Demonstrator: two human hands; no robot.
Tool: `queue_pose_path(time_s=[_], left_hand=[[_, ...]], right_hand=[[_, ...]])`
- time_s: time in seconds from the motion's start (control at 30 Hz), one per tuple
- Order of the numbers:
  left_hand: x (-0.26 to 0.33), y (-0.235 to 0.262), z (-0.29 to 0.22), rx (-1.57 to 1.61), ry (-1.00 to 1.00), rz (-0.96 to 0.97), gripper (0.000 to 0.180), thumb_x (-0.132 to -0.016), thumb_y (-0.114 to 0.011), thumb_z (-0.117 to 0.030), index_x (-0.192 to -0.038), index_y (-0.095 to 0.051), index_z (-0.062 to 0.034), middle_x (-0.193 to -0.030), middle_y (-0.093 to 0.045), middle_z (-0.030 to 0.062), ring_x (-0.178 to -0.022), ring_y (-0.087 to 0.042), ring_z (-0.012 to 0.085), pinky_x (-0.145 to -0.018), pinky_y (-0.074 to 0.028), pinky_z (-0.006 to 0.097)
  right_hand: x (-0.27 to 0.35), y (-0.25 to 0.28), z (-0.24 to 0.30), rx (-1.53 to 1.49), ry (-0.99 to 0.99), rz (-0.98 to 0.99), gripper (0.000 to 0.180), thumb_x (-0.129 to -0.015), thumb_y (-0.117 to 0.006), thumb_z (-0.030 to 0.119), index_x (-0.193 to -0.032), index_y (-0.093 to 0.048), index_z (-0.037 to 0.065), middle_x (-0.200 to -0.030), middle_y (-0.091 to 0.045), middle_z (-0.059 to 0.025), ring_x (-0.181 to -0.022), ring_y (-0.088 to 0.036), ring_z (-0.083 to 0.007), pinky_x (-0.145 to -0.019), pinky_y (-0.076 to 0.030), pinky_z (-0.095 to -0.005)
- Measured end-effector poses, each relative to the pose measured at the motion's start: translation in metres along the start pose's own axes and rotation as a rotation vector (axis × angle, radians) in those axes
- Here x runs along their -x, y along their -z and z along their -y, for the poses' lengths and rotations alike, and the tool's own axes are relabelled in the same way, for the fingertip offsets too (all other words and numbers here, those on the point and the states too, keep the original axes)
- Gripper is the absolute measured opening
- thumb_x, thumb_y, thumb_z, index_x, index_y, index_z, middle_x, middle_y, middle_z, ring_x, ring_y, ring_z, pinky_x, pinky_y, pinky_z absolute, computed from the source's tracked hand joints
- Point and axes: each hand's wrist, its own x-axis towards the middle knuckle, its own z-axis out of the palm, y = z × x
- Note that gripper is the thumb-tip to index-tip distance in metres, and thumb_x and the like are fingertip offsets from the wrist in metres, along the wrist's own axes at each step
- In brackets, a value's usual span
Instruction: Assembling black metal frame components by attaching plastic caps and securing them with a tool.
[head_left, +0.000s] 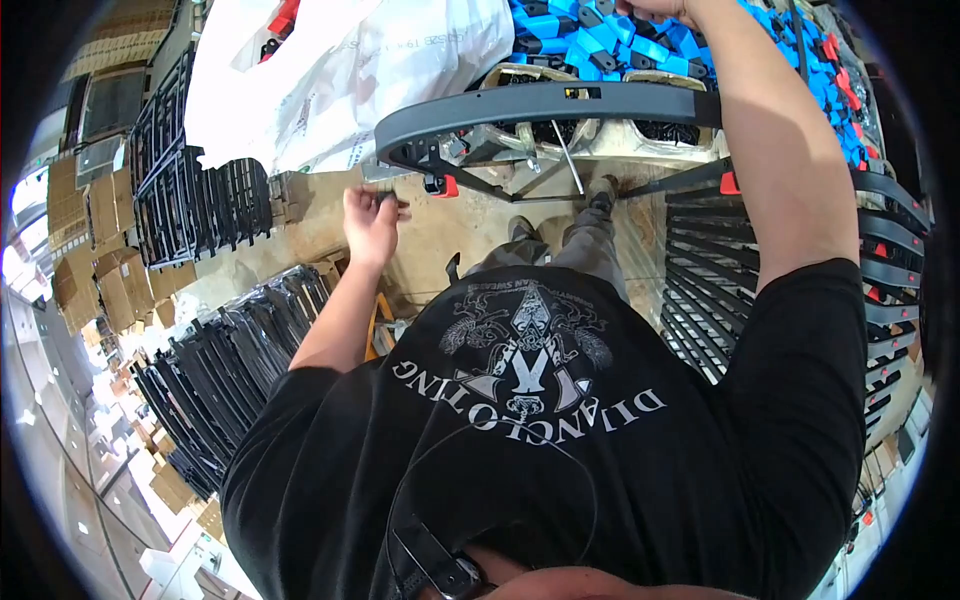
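Observation:
My left hand [372, 228] is closed around a small black piece [387, 198], beside the left end of a long curved dark-grey plastic frame [540, 102]. A red clip [442, 187] sits on the underside of that end. My right arm reaches far forward over the frame's right end. At the upper edge, my right hand [658, 8] is partly cut off, its fingers curled down at a heap of blue plastic parts with black ends [600, 42]. What those fingers hold, if anything, is hidden.
A white plastic sheet [370, 70] covers the far left. Cream trays of small black parts [670, 130] sit beneath the frame. Stacked dark frames with red clips [890, 260] stand at right, black racks [215, 200] and bundled black bars [230, 370] at left. Cardboard boxes [120, 280] lie beyond.

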Motion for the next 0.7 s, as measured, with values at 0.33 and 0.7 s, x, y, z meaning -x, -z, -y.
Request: queue_pose_path(time_s=[0.33, 0.7], left_hand=[[0.052, -0.094, -0.192, -0.272, -0.702, 0.263, 0.026, -0.088, -0.07, 0.002, -0.114, -0.066, -0.0009, -0.092, -0.063, 0.0064, -0.077, -0.061, 0.011, -0.067, -0.051, 0.026], [0.013, -0.179, -0.233, -0.521, -0.964, 0.318, 0.019, -0.08, -0.078, -0.012, -0.097, -0.074, -0.006, -0.09, -0.071, 0.0117, -0.086, -0.068, 0.0295, -0.078, -0.054, 0.039]], right_hand=[[-0.002, 0.002, -0.004, -0.012, 0.004, 0.027, 0.03, -0.093, -0.064, 0.034, -0.08, -0.072, 0.008, -0.071, -0.065, -0.0024, -0.055, -0.052, -0.0156, -0.05, -0.041, -0.0347], [0.0, 0.003, -0.021, -0.033, 0.274, -0.054, 0.036, -0.092, -0.066, 0.037, -0.08, -0.073, 0.004, -0.069, -0.065, -0.007, -0.054, -0.055, -0.0201, -0.052, -0.045, -0.0377]])
